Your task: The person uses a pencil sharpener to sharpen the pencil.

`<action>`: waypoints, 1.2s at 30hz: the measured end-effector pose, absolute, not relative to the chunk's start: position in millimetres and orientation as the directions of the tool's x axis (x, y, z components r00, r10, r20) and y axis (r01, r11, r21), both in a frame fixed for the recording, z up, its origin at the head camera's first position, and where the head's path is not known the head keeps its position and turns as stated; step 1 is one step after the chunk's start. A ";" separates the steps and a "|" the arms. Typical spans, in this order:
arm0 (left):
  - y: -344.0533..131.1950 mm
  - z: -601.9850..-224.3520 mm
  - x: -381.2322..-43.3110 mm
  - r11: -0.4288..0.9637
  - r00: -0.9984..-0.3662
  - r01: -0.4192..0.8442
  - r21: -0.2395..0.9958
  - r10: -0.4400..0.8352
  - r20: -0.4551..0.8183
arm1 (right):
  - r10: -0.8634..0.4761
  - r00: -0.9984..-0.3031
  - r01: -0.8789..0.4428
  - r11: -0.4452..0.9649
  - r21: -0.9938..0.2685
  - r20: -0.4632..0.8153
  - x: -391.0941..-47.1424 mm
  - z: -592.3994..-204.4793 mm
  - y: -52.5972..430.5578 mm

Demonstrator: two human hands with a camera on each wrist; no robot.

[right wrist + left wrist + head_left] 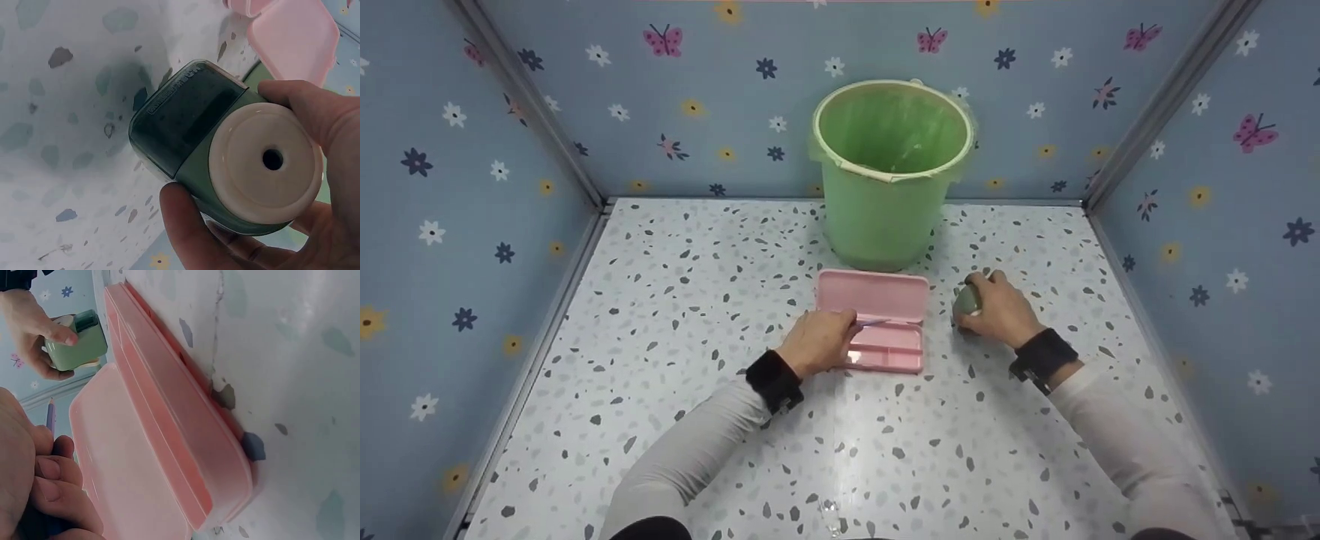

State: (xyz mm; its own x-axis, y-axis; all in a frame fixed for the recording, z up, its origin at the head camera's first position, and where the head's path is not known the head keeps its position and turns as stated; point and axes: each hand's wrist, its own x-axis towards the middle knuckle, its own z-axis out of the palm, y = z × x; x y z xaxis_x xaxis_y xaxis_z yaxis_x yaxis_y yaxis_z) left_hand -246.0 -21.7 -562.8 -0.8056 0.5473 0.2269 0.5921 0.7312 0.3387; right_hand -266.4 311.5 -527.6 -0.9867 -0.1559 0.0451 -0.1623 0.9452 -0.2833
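Observation:
My left hand (819,339) pinches a purple pencil (874,322) whose sharpened tip sticks out past the fingers (50,478). That hand is over the left part of an open pink pencil case (904,336), which has several compartments and its lid folded back. To the right of the case, my right hand (1003,309) grips a green pencil sharpener (194,121) by its sides. The sharpener has a dark see-through shavings drawer and a pale round front (242,169) with a pencil hole. The left hand covers part of the case.
A tall green bucket (885,217) with a pale rim and a thin bag lining stands behind the case, near the back wall. Flower-patterned panels (720,97) surround the white speckled table (690,300) at the back and sides.

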 end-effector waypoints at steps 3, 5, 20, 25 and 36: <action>-18.9 -561.9 -246.3 0.717 -0.800 0.598 0.356 0.555 0.226 | -0.156 -0.986 -0.164 0.949 -0.270 0.049 -266.4 -532.2 309.2; -17.2 -561.6 -246.7 0.710 -0.796 0.603 0.364 0.562 0.223 | -0.151 -0.987 -0.160 0.955 -0.252 0.055 -266.4 -535.7 309.4; -10.3 -560.7 -247.9 0.693 -0.771 0.636 0.339 0.588 0.245 | -0.431 -0.899 -0.431 0.902 -0.024 -0.080 -262.4 -512.4 315.2; -7.5 -557.6 -249.1 0.704 -0.778 0.628 0.330 0.573 0.258 | -0.648 -0.754 -0.656 0.753 0.062 -0.103 -266.5 -496.2 311.8; -10.5 -558.9 -248.6 0.732 -0.796 0.605 0.311 0.567 0.214 | -0.828 -0.559 -0.814 0.556 0.169 0.030 -263.1 -518.1 321.6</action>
State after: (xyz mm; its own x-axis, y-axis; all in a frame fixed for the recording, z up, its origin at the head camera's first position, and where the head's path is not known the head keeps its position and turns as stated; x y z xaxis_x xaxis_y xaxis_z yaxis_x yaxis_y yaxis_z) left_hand -248.6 -10.5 -558.9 -0.7957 0.5668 0.2135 0.6054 0.7324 0.3115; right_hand -263.1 321.6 -518.1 -0.5593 -0.8284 0.0302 -0.8140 0.5557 0.1692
